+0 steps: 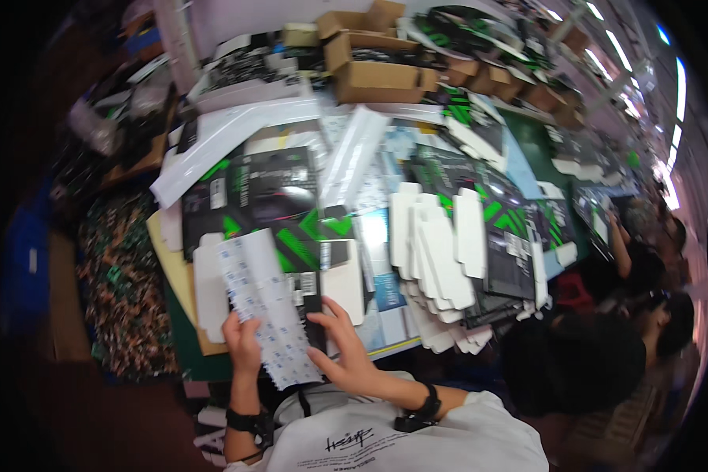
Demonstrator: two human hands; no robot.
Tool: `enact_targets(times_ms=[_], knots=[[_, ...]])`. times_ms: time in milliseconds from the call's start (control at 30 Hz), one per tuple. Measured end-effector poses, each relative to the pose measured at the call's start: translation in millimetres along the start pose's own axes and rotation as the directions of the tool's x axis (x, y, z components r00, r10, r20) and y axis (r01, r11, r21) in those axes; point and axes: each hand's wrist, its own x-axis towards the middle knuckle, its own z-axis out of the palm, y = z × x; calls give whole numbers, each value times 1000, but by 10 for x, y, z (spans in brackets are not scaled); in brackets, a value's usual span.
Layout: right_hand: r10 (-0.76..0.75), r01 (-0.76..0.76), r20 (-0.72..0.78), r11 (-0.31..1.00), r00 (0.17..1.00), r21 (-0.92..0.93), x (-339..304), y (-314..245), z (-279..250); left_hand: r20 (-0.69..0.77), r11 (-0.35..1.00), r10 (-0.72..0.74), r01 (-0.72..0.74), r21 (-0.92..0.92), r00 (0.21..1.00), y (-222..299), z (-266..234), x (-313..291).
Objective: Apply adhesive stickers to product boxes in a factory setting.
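My left hand (244, 344) is closed on the edge of a long white sheet with small blue marks (263, 307), which looks like a strip of label or tape backing with a jagged edge. The sheet slants over a flat black and green printed carton (256, 197) that lies unfolded on the table, its white flaps (208, 287) sticking out. My right hand (350, 358) is beside the sheet's right edge, thumb and fingers apart. Its fingertips are at a narrow dark part with white labels (313, 303); whether they touch it I cannot tell.
To the right lies a stack of flat black-green cartons with white flaps (440, 259). Long glossy white strips (354, 153) lie behind. Open brown boxes (381, 79) line the back. A heap of small brown and green pieces (126, 291) is at left. Other people (590, 346) sit at right.
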Motion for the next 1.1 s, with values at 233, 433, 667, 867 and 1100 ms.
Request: enact_targets(times_ms=[233, 433, 667, 867, 1100], knots=[[-110, 111, -37, 994, 993, 14, 90, -510, -395, -208, 925, -36, -46, -377, 978, 463, -137, -248], [-235, 47, -647, 955, 726, -294, -176, -1050, -2016, 88, 844, 276, -197, -500, 957, 809, -463, -529], [-447, -528, -549, 183, 706, -829, -609, 253, -3220, 94, 945, -145, 166, -280, 985, 440, 262, -347], [-443, 162, -285, 735, 850, -659, -203, -345, -1342, 185, 989, -132, 142, -42, 974, 408, 611, -377], [-20, 39, 139, 990, 990, -138, 279, -326, -364, 185, 996, -63, 51, 69, 981, 552, 742, -485]])
